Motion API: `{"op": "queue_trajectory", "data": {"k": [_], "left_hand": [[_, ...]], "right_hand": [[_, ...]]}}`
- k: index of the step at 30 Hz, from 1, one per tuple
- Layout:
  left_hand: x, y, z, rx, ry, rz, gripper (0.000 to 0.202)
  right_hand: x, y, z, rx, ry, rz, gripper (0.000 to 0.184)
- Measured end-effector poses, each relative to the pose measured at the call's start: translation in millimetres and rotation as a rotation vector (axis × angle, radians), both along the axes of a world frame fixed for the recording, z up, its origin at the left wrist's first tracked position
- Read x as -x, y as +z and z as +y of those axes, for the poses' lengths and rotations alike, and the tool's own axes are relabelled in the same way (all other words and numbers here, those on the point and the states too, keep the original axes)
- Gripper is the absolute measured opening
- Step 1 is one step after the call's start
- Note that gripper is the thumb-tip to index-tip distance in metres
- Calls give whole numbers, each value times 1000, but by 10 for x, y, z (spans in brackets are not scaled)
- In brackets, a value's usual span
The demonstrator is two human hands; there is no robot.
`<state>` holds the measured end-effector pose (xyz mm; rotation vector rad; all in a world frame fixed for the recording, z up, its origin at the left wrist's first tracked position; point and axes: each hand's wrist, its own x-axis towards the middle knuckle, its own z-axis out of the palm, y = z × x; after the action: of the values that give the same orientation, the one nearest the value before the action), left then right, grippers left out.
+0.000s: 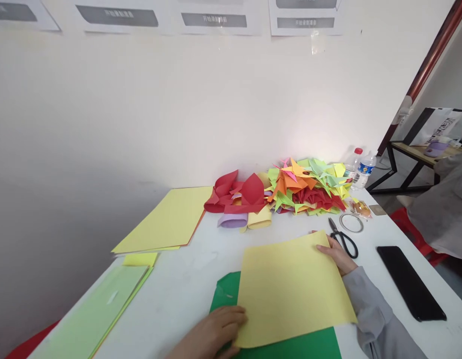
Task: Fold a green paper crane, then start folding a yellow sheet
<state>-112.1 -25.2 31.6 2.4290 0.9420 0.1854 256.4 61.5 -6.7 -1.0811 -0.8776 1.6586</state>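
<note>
A sheet of pale yellow paper [294, 289] is between my two hands, tilted over a green sheet [225, 294] on the table. With thumb on top and fingers behind, my right hand [337, 253] grips its upper right edge. My left hand [219, 329] is at the lower left corner, fingers curled against the edge; the fingertips are partly hidden by the paper. Just beyond my right hand lie black-handled scissors [345, 240] and a roll of tape [351, 223].
Stacks of yellow paper [167, 219] and light green paper [92, 304] lie left. Red folded paper shapes [251, 194] and a heap of colourful origami [309, 184] stand against the wall. A bottle [365, 169] and black phone [410, 281] are right; a person's grey sleeve [443, 209] shows beyond.
</note>
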Motion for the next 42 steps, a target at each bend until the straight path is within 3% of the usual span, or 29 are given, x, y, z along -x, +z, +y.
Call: {"op": "queue_trajectory", "data": {"k": [3, 5, 8, 10, 14, 17, 20, 25, 28, 31, 36, 42], "left_hand": [[111, -99, 113, -44, 62, -33, 23], [115, -142, 253, -125, 177, -78, 28], [-113, -167, 454, -254, 211, -93, 35], [-409, -192, 512, -292, 119, -72, 43], [-1007, -287, 455, -236, -197, 68, 70], [-1187, -346, 397, -188, -281, 99, 74], [-1129, -387, 365, -187, -258, 112, 71], [-804, -467, 226, -257, -75, 139, 75], [-602, -490, 98, -270, -47, 140, 102], [-483, -479, 13, -239, -45, 177, 111], [-443, -456, 14, -193, -40, 227, 100], [-520, -440, 154, -195, -24, 250, 91]], "right_hand": [[25, -32, 27, -4, -22, -10, 62], [34, -63, 40, -16, -31, -18, 55], [46, -102, 49, -41, -39, -28, 51], [56, -118, 49, -56, -42, -38, 51], [73, -133, 48, -78, -31, -74, 53], [75, -144, 49, -86, -13, -99, 52], [61, -159, 51, -90, 5, -116, 50], [27, -183, 59, -94, 29, -146, 49], [32, -199, 70, -114, 25, -161, 50], [52, -206, 83, -140, -16, -161, 61], [-4, -84, 21, -159, -181, -168, 85], [-174, 35, -126, -314, -236, -200, 59]]}}
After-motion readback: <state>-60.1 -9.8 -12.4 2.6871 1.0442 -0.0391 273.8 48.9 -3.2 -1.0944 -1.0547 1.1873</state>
